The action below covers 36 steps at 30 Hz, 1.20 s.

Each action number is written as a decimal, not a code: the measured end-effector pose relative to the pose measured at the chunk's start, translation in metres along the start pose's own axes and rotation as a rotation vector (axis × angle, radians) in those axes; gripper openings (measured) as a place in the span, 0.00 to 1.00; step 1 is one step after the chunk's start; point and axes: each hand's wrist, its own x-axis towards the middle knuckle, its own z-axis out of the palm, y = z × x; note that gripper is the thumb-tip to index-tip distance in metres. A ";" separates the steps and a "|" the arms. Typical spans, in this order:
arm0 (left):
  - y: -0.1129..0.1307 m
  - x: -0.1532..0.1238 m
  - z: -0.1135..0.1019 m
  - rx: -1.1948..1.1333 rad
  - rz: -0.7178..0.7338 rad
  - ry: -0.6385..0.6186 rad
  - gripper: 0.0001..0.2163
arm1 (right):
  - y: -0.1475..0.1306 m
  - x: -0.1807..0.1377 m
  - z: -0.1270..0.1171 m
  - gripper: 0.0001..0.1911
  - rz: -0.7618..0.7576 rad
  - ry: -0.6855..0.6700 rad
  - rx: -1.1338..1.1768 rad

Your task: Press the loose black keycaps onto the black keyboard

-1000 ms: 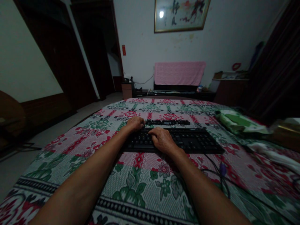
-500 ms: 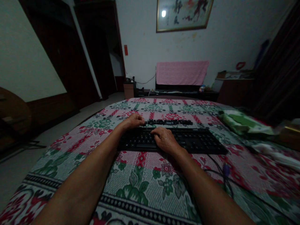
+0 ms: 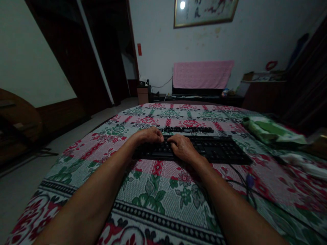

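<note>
A black computer keyboard point(image 3: 217, 149) lies flat on the patterned cloth in front of me. Over its upper left part is my left hand point(image 3: 152, 135), thumb and fingertips pinched together. Whatever is between them is too small and dark to make out. My right hand point(image 3: 182, 147) rests on the middle of the keys, its fingers bent and closed, thumb side toward the left hand. What its fingertips grip, if anything, is hidden. The fingertips of both hands are close together. Just behind the keyboard runs a row of small black pieces point(image 3: 187, 129) that look like loose keycaps.
A flowered cloth point(image 3: 155, 190) covers the table. The keyboard's cable point(image 3: 276, 204), with a purple plug point(image 3: 249, 181), trails at the right. Farther right lie a green-and-white packet point(image 3: 273, 131) and a crumpled white bag point(image 3: 304, 165). A pink cloth point(image 3: 203, 75) hangs beyond the table.
My left hand has moved from the left end of the row of black pieces down and right onto the keyboard, closer to my right hand. The right hand stays on the keys. The view has shifted slightly.
</note>
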 end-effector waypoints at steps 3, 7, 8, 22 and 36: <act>0.000 0.001 0.001 -0.010 0.015 0.034 0.06 | 0.000 0.000 0.000 0.16 0.001 -0.001 -0.005; -0.003 0.001 0.001 -0.019 0.031 0.080 0.06 | -0.001 0.000 0.000 0.16 0.008 -0.005 0.009; -0.004 0.002 0.002 -0.015 0.038 0.084 0.06 | -0.001 0.000 -0.001 0.16 0.007 -0.005 0.012; -0.011 0.009 0.012 0.203 0.038 0.322 0.09 | -0.009 -0.001 0.003 0.15 -0.084 -0.012 0.027; -0.013 -0.001 0.024 0.188 0.039 0.454 0.10 | -0.005 -0.009 -0.012 0.35 -0.162 -0.136 0.076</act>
